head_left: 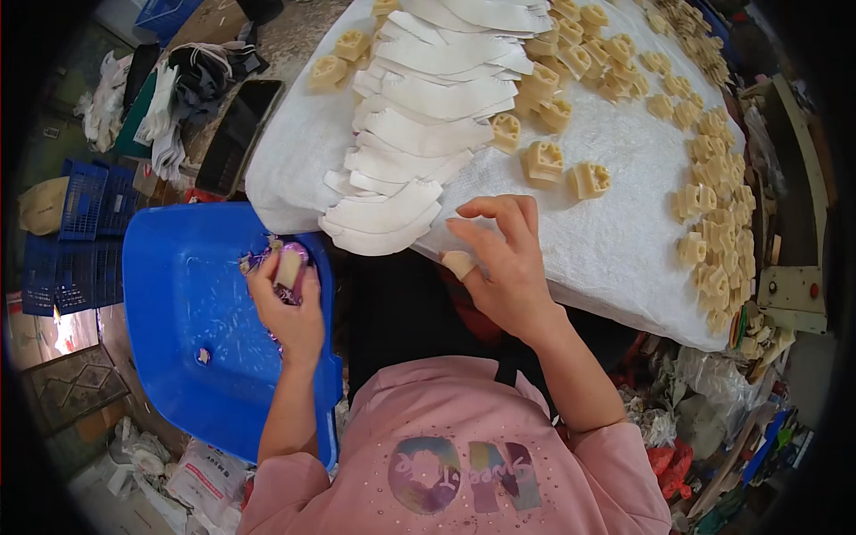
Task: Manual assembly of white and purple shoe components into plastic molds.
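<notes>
My left hand [292, 316] is inside the blue plastic bin [169, 294], its fingers curled round a small cream piece with shiny purple wrapping [290, 267]. More purple bits show beside and under those fingers; how many pieces are there is hidden. Over the near edge of the white-covered table, my right hand [508, 259] has its fingers bent and apart, with nothing seen between them. A tan covering [459, 264] sits on its thumb tip. Nearest to this hand lie a row of overlapping white curved strips [392, 214] and loose cream moulded blocks [588, 181].
Another small purple piece [203, 357] lies in the bin. Many cream blocks [713, 223] line the table's right side, and a heap [580, 53] sits at the back. A dark phone-like slab [239, 134] and blue crates [85, 201] stand left. Plastic bags [209, 473] lie below.
</notes>
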Demonstrator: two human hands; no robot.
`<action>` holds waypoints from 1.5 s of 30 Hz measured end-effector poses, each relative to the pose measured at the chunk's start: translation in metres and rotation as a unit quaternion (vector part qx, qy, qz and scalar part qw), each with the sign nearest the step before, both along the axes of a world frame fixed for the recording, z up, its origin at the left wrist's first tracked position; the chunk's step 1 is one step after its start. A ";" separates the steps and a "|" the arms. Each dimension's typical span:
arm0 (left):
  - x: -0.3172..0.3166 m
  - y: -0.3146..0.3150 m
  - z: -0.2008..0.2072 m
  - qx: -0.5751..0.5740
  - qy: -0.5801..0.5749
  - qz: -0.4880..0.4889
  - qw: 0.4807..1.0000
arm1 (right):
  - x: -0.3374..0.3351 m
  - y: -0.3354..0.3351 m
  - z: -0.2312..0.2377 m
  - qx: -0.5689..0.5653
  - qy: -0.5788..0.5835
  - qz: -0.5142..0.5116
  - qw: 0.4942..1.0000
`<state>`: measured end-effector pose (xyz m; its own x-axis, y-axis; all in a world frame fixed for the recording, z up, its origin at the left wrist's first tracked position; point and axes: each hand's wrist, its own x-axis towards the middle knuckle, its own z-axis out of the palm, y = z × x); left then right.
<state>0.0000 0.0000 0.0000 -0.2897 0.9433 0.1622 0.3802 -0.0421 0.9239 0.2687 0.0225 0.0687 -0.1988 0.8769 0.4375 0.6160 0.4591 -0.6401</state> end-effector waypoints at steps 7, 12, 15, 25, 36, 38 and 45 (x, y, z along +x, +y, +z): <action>0.002 0.007 0.019 0.052 0.281 0.085 0.955 | -0.024 0.022 0.009 0.075 -0.112 0.011 0.991; 0.050 0.016 0.032 -0.024 -0.019 -0.041 0.999 | -0.042 0.035 0.014 0.098 -0.132 0.011 0.986; 0.060 0.025 0.034 -0.058 -0.223 -0.044 0.972 | -0.051 0.041 0.011 0.099 -0.135 0.051 0.985; 0.060 0.038 0.045 0.047 -0.173 -0.082 0.980 | -0.084 0.063 0.014 0.073 -0.109 0.073 0.989; 0.066 0.042 0.045 0.081 -0.206 -0.064 0.973 | -0.083 0.067 0.014 0.055 -0.075 0.087 0.992; 0.063 0.045 0.045 0.074 -0.170 -0.084 0.979 | -0.079 0.065 0.008 0.105 -0.041 0.120 0.986; 0.074 0.052 0.048 0.059 -0.255 -0.087 0.961 | -0.045 0.047 0.002 -0.041 0.337 0.067 0.938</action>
<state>0.0738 0.0516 0.0485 -0.2000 0.9682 0.1505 -0.1425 -0.1807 0.9732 0.2238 0.0692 0.0712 -0.0116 0.8997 0.4364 -0.0013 0.4364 -0.8998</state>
